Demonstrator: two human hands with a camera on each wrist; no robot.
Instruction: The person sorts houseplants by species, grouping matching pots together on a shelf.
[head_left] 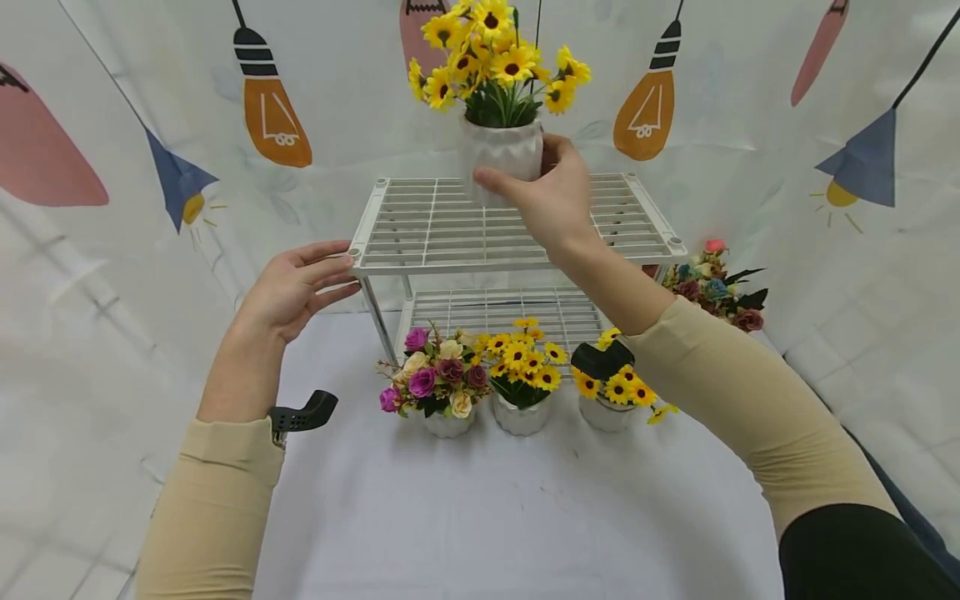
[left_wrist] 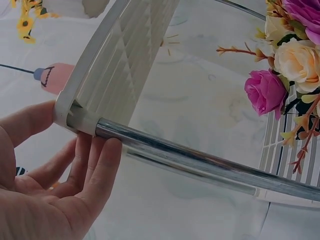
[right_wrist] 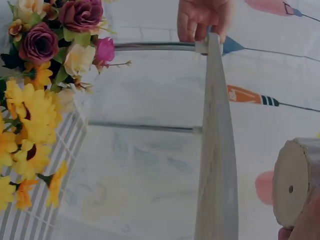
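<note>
- Above the rack, the right hand grips a white flowerpot, thumb and fingers round it, arm stretched leftward.
- At the near left corner, the left hand touches the rack with loosely extended fingers, arm reaching forward.

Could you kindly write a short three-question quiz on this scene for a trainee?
1. True or false: the left hand touches a corner of the white rack.
2. What does the right hand hold: (a) a pot of purple roses, (b) a pot of yellow flowers, or (c) a rack leg?
3. In the head view, how many flower pots stand in a row on the white cloth?

Key: 1. True; 2. b; 3. Three.
</note>
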